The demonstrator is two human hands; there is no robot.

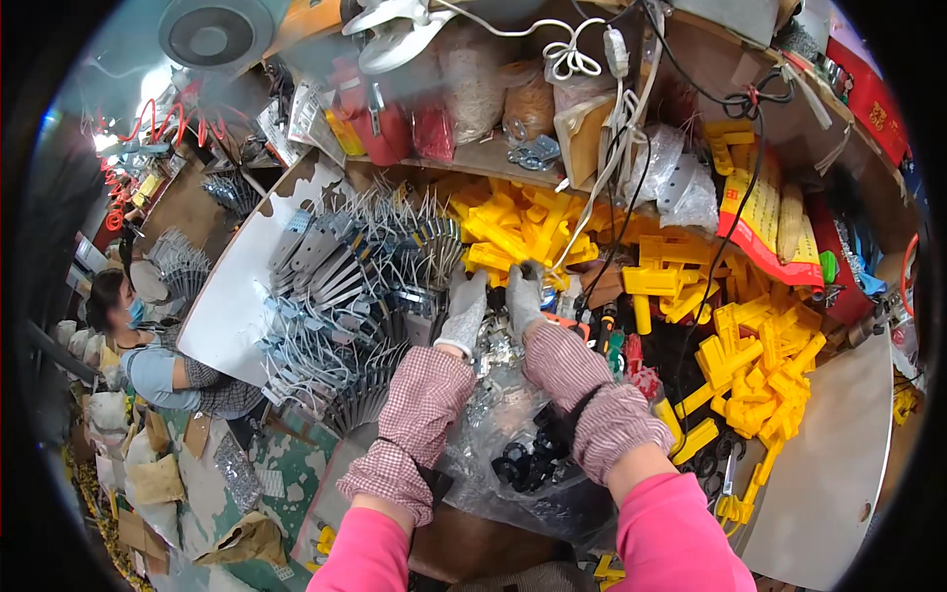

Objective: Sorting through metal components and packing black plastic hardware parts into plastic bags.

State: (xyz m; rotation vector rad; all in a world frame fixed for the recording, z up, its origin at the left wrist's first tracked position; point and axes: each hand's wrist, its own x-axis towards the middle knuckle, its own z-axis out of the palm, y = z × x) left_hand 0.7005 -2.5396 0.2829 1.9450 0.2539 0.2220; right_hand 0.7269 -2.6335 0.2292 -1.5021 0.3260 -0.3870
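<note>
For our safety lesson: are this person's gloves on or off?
Both on: grey fabric covers the left hand and right hand, reaching back to the wrists by the checked sleeves.

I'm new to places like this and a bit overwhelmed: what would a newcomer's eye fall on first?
Probably the bright yellow pieces, heaped at the far middle of the bench and across its right side. Left of centre spreads a dense mass of grey, metal-looking pieces. Between them, the grey-gloved left hand and right hand sit close together at the yellow heap's near edge.
</note>
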